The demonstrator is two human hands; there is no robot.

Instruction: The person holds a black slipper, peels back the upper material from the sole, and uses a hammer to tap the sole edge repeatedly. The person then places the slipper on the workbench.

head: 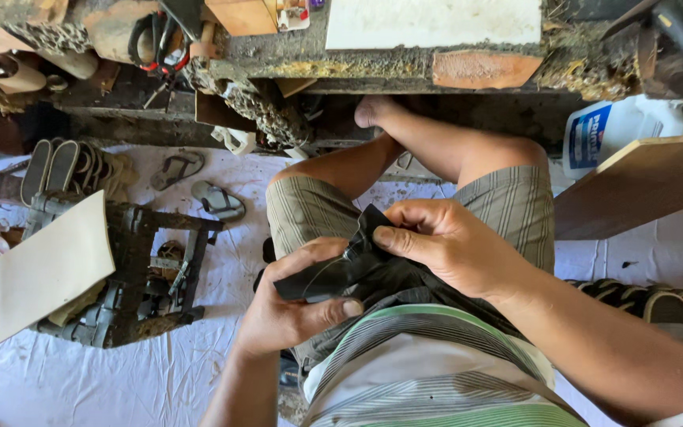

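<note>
Both hands were mid-fold on the black strap [333,273]: left hand [290,308] clamped its near end, right hand [444,245] pinched the far end. Next probably needed steady tension.

View count: you have only 1 view, the head cam; no 2nd view, so nothing is shared.
Position: cam sits on your head, above your lap.
Direction: it looks almost straight down; your striped shirt [436,372] fills the bottom edge, your knees point to the top of the frame.
Nearness: very close to your left hand [290,304] and right hand [448,245], approx. centre of frame.
Farther parts: workbench edge [405,67] along the top, white floor sheet [120,372] at left, well below the cam.
</note>
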